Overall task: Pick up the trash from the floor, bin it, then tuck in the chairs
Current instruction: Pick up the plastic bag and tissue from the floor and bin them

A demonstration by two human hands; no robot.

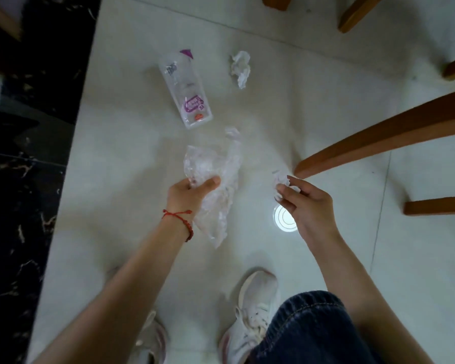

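The picking-up step is under way. The left hand (192, 191) grips a clear plastic bag (216, 177); the right hand (306, 203) pinches a crumpled tissue (283, 179). On the floor (326, 106) lie a plastic bottle (185, 90), another tissue (241, 68) and a round lid (284, 219). Next, I think: grab those.

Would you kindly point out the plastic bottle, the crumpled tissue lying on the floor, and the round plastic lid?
plastic bottle (185, 90): head view, middle of its clear body.
crumpled tissue (241, 69): head view, centre of the wad.
round plastic lid (284, 219): head view, its visible white face beside the right hand.
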